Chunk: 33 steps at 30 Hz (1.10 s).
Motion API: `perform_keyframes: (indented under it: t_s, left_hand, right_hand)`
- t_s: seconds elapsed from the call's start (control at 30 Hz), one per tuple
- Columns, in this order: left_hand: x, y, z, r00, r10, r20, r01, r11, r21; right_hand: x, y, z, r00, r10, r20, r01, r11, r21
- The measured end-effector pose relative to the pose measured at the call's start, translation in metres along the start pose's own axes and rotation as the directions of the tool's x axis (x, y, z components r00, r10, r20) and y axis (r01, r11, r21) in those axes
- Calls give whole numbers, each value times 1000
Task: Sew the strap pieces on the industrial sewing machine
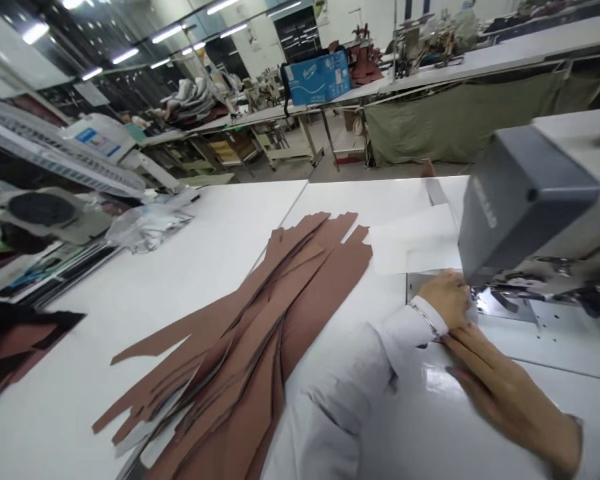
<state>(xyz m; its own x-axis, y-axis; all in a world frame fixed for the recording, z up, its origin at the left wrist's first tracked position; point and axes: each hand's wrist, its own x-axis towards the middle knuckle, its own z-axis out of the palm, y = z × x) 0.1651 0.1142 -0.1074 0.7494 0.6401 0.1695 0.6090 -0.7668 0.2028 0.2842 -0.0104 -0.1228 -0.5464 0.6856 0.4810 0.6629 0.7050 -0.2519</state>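
My left hand [445, 300], with a metal bangle at the wrist and a white sleeve, lies by the presser foot [485, 297] of a sewing machine [525, 200]. Its fingers meet a pale sheet of fabric or paper [413, 243], and I cannot tell if they grip it. My right hand [510, 400] is blurred, lying low on the white table [345, 253] with fingers together, close to the left wrist. To the left of both hands lies a long overlapping pile of brown cut fabric or leather strips [260, 340].
A metal machine plate [555, 333] spreads right of the needle. A plastic bag [147, 227] and more dark brown pieces [15, 340] lie at the table's left. Beyond the far edge stand long worktables, a blue carton [317, 79] and a hanging green cloth [455, 123].
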Motion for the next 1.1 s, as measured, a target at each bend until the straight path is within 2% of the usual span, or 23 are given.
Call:
perform_keyframes:
  t_s: [0.13, 0.3, 0.47, 0.8, 0.93, 1.1]
  left_hand:
    - [-6, 3, -6, 998, -16, -57, 15, 1000, -11]
    - [-13, 15, -12, 993, -64, -100, 69, 997, 45]
    - [-13, 23, -11, 990, -94, -104, 103, 991, 86]
    - [-13, 28, -11, 983, -157, -100, 169, 977, 127]
    - [-11, 29, -10, 976, -181, -118, 194, 974, 116]
    - [-9, 27, -18, 984, -172, -53, 176, 979, 98]
  right_hand:
    - [-9, -14, -10, 997, 16, 69, -12, 998, -59]
    - [-12, -14, -15, 994, 106, -35, -109, 987, -118]
    - [-9, -15, -16, 988, 146, -41, -151, 980, -133]
    - [-6, -18, -17, 986, 151, -64, -157, 981, -113]
    - [-3, -18, -17, 990, 109, -92, -121, 984, -129]
    - [-3, -17, -15, 988, 90, -125, -103, 989, -102]
